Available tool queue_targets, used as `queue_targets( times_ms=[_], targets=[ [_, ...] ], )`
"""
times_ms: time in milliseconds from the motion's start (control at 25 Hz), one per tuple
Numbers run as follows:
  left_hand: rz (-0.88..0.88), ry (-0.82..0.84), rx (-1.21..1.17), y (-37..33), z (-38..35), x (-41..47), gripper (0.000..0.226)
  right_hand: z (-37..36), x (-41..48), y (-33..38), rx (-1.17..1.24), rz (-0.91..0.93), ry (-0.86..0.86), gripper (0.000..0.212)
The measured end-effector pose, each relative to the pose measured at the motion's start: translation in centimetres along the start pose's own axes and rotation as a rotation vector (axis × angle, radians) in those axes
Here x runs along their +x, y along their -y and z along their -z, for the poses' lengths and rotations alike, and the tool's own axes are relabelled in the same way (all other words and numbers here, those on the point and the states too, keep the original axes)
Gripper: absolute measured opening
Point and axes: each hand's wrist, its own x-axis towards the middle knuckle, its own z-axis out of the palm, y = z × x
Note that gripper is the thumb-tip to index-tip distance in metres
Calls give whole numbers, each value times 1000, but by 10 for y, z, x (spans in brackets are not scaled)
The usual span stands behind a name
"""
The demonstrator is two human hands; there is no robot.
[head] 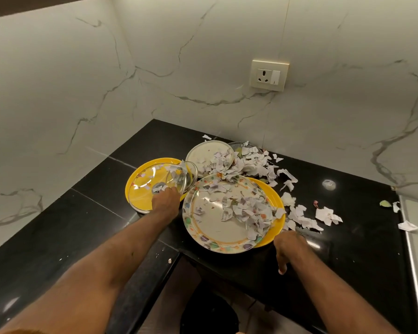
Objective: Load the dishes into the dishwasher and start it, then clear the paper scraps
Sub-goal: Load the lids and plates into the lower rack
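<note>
Glossy black stone counter [348,237], glass lid [155,189]

White marble walls [203,56] with grey veins meet in a corner. A cream socket [268,75] with a switch sits on the right wall. A dark band [22,6] crosses the upper left. Below the walls, a glossy black counter [94,189] catches soft glints of light, and a steel strip [413,249] runs along its right edge. Dim floor [169,297] shows past its inner corner.

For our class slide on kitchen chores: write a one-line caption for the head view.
Left hand grips a glass lid on a yellow plate while paper scraps litter the black counter.
</note>
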Motion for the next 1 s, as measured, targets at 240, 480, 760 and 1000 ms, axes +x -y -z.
queue_targets(
  times_ms=[240, 480, 760, 1000],
  targets=[
    [-22, -44, 131, 14, 7, 9, 27, 6, 6, -1, -8, 27, -48, 91],
    [-187, -156, 306, 27, 4, 5, 21, 7, 2, -8, 9, 82, -82, 84],
    [-343, -414, 182, 23, 51, 7, 11, -2, -23, -21, 39, 142, -202, 77],
    [-620, -574, 53, -36, 96, -21, 12, -19, -44, -39, 555, 132, -564, 45]
  ],
)
